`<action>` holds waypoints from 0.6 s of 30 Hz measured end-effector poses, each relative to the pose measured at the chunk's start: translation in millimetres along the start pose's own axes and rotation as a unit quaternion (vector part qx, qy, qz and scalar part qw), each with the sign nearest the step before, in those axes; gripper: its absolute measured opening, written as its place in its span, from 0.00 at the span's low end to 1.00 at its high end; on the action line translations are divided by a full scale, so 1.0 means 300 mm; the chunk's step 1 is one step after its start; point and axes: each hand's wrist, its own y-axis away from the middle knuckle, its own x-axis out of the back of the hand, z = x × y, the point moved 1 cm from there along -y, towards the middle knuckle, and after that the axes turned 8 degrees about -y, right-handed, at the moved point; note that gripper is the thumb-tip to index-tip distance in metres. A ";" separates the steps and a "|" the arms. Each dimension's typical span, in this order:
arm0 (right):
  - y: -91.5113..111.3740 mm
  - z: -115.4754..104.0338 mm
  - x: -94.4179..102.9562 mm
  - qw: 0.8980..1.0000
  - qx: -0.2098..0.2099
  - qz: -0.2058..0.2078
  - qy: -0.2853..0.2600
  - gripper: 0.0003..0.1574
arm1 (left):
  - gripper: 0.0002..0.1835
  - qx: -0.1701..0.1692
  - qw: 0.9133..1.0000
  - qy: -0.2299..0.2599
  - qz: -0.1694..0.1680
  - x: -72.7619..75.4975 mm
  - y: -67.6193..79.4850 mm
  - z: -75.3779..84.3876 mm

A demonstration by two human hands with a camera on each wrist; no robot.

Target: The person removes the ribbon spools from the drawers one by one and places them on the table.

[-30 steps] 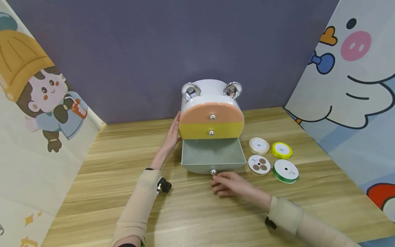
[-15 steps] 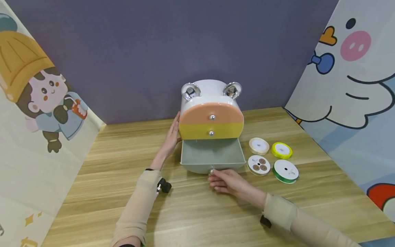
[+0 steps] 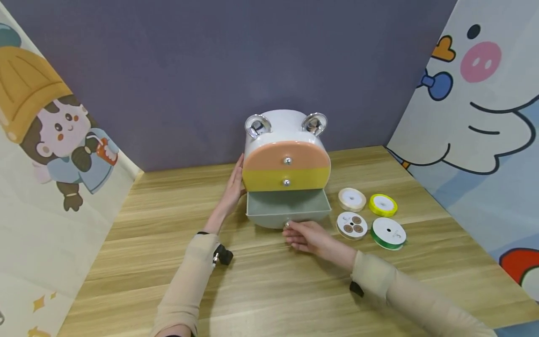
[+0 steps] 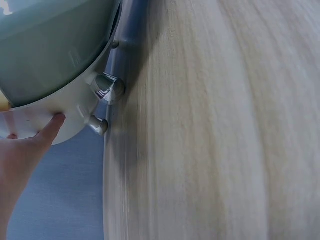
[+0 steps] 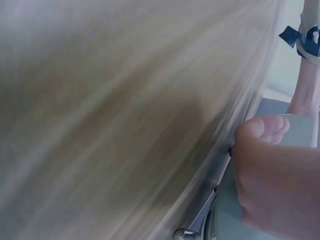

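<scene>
A small white drawer cabinet (image 3: 280, 122) with silver ears stands near the back of the table. Its lowest, grey-green drawer (image 3: 290, 202) is pulled partly out, and no contents show in it. My left hand (image 3: 230, 193) rests along the cabinet's left side; in the left wrist view a fingertip (image 4: 59, 118) presses on the white shell. At the drawer's front my right hand (image 3: 309, 238) pinches the round silver knob (image 3: 287, 224) between thumb and fingers. The knob is partly covered by the hand. The right wrist view shows that hand's fingers curled (image 5: 272, 127).
Right of the cabinet lie a cream ribbon spool (image 3: 352, 199), a yellow one (image 3: 383, 205), one with brown dots (image 3: 352, 225) and a green one (image 3: 388, 232). The orange drawer (image 3: 269, 157) and yellow drawer (image 3: 265, 180) are closed. A dark wall (image 3: 189, 93) stands behind the table.
The grey-green drawer has slid a little way back into the cabinet, with the right hand moving along at its knob. The left hand stays at the cabinet's side.
</scene>
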 end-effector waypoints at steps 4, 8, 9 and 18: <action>-0.023 -0.015 -0.002 1.000 0.000 0.004 -0.006 0.17 | 0.29 0.002 1.000 -0.003 0.001 0.007 0.000 -0.002; -0.046 -0.030 -0.006 1.000 -0.002 0.010 -0.015 0.14 | 0.29 0.005 1.000 -0.008 0.000 0.012 -0.002 -0.003; -0.052 -0.034 -0.006 1.000 -0.002 0.011 -0.017 0.14 | 0.29 0.005 1.000 -0.008 0.000 0.012 -0.002 -0.002; -0.100 -0.058 -0.002 0.999 -0.007 0.032 -0.016 0.19 | 0.29 0.001 1.000 -0.014 -0.002 0.008 -0.004 -0.012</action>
